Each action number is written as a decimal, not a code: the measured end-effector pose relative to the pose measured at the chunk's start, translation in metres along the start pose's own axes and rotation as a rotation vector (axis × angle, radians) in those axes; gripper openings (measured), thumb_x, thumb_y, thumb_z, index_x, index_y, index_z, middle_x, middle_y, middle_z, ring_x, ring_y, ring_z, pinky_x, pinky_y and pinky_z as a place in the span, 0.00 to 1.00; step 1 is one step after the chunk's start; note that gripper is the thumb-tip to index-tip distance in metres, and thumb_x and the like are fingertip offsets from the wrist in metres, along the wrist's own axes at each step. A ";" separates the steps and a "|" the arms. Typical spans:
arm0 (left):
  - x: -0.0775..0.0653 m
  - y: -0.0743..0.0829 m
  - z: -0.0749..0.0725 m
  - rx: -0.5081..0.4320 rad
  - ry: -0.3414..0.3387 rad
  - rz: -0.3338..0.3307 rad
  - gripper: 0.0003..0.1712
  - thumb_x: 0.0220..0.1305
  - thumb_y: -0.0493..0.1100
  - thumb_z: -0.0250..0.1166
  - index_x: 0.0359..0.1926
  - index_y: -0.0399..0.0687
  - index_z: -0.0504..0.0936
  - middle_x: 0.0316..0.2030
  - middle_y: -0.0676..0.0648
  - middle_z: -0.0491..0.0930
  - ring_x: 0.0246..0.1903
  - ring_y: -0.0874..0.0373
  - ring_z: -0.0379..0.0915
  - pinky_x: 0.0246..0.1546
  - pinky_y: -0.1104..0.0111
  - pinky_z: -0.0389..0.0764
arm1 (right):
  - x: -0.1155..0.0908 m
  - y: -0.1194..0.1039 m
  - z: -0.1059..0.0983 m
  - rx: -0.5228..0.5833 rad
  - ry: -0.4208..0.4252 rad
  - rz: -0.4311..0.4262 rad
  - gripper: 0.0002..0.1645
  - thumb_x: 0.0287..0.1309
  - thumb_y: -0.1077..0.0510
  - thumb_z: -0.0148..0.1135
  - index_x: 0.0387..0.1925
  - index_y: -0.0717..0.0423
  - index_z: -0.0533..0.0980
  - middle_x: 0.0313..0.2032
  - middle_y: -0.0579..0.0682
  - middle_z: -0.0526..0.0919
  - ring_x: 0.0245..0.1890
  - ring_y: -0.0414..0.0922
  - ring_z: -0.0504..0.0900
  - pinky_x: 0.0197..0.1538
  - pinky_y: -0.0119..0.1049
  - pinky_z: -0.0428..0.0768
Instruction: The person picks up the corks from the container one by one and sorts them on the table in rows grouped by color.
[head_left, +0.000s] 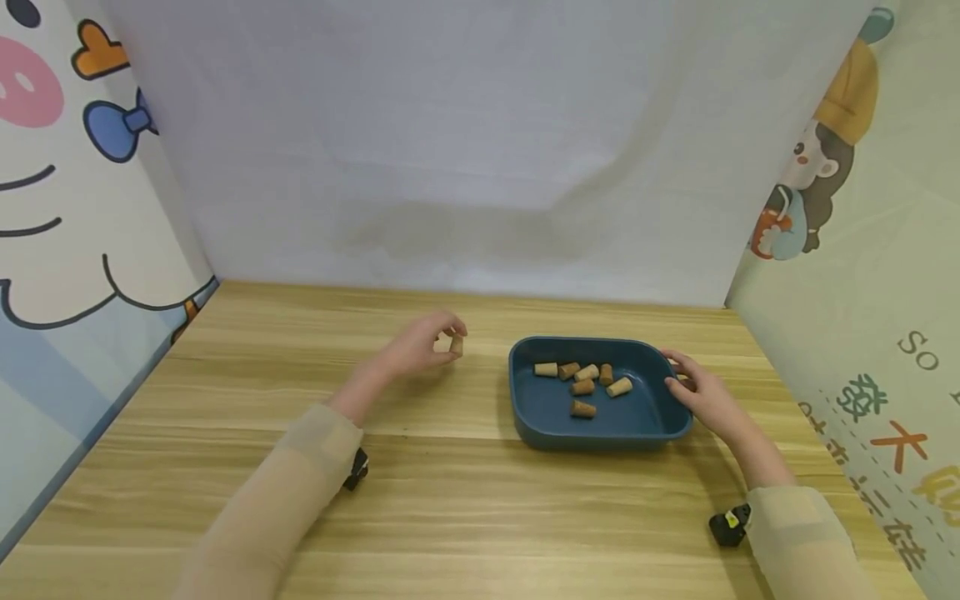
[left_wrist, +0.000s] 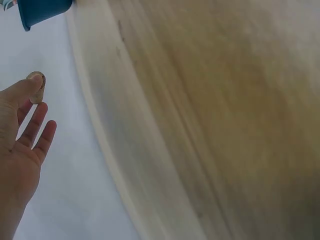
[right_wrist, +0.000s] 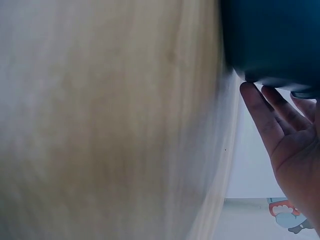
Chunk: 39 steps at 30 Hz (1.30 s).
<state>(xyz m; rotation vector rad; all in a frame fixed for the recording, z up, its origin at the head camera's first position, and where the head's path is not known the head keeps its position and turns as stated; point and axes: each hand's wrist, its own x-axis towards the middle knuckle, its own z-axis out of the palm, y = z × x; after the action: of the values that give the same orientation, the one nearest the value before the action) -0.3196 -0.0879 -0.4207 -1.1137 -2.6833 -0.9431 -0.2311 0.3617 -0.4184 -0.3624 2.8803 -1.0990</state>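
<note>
My left hand pinches a small tapered cork between thumb and fingertips, to the left of a dark blue tray. In the left wrist view the thumb lies across the cork, and the other fingers spread below it. At the tray's right end my right hand grips the rim, thumb at the inner side and fingers along the outside. The right wrist view has those fingertips up against the tray wall. Several light and darker brown corks lie loose on the tray's floor.
The tray stands on a wood-grain table. A pale cloth hangs behind the table's far edge. Printed cartoon panels flank it, with a white figure at left and a green panel at right.
</note>
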 end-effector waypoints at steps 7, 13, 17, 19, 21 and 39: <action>0.003 -0.006 0.009 -0.036 -0.028 -0.133 0.18 0.56 0.33 0.67 0.49 0.40 0.76 0.49 0.43 0.76 0.48 0.49 0.74 0.47 0.58 0.79 | -0.002 -0.001 0.001 -0.010 0.011 0.002 0.31 0.70 0.57 0.46 0.70 0.63 0.54 0.60 0.75 0.65 0.54 0.69 0.73 0.50 0.58 0.77; 0.008 -0.012 0.012 -0.077 -0.067 -0.197 0.19 0.56 0.34 0.68 0.49 0.38 0.76 0.48 0.42 0.76 0.47 0.50 0.74 0.47 0.61 0.79 | -0.002 -0.001 0.001 -0.003 0.012 -0.004 0.31 0.70 0.59 0.46 0.70 0.64 0.53 0.59 0.76 0.64 0.54 0.69 0.73 0.50 0.59 0.77; 0.011 -0.017 0.017 -0.090 -0.115 -0.211 0.18 0.56 0.35 0.68 0.48 0.38 0.76 0.46 0.43 0.76 0.46 0.51 0.74 0.48 0.64 0.79 | -0.003 -0.001 0.001 -0.004 0.009 0.002 0.31 0.70 0.59 0.46 0.70 0.65 0.53 0.59 0.77 0.64 0.54 0.70 0.72 0.50 0.58 0.77; 0.011 -0.019 0.018 -0.098 -0.130 -0.212 0.17 0.56 0.35 0.68 0.47 0.37 0.76 0.45 0.43 0.77 0.45 0.51 0.74 0.47 0.65 0.79 | -0.003 0.000 0.001 -0.006 0.010 0.004 0.31 0.70 0.59 0.46 0.70 0.65 0.53 0.59 0.77 0.65 0.53 0.69 0.73 0.49 0.58 0.77; 0.012 -0.020 0.019 -0.103 -0.139 -0.215 0.17 0.56 0.35 0.68 0.46 0.37 0.76 0.44 0.43 0.77 0.45 0.51 0.74 0.47 0.65 0.79 | -0.002 0.000 0.001 -0.009 0.011 0.005 0.31 0.70 0.59 0.46 0.70 0.65 0.53 0.59 0.76 0.65 0.53 0.69 0.73 0.49 0.58 0.77; 0.013 -0.026 0.019 -0.105 -0.169 -0.203 0.19 0.54 0.34 0.69 0.48 0.37 0.77 0.47 0.42 0.78 0.46 0.50 0.74 0.48 0.64 0.79 | -0.003 -0.001 0.001 -0.031 0.011 0.004 0.31 0.71 0.57 0.45 0.70 0.63 0.54 0.59 0.77 0.65 0.53 0.70 0.72 0.50 0.59 0.76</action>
<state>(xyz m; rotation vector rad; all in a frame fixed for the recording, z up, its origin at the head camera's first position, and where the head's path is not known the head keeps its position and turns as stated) -0.3437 -0.0831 -0.4451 -0.9950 -2.9601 -1.0775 -0.2278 0.3613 -0.4189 -0.3522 2.9094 -1.0607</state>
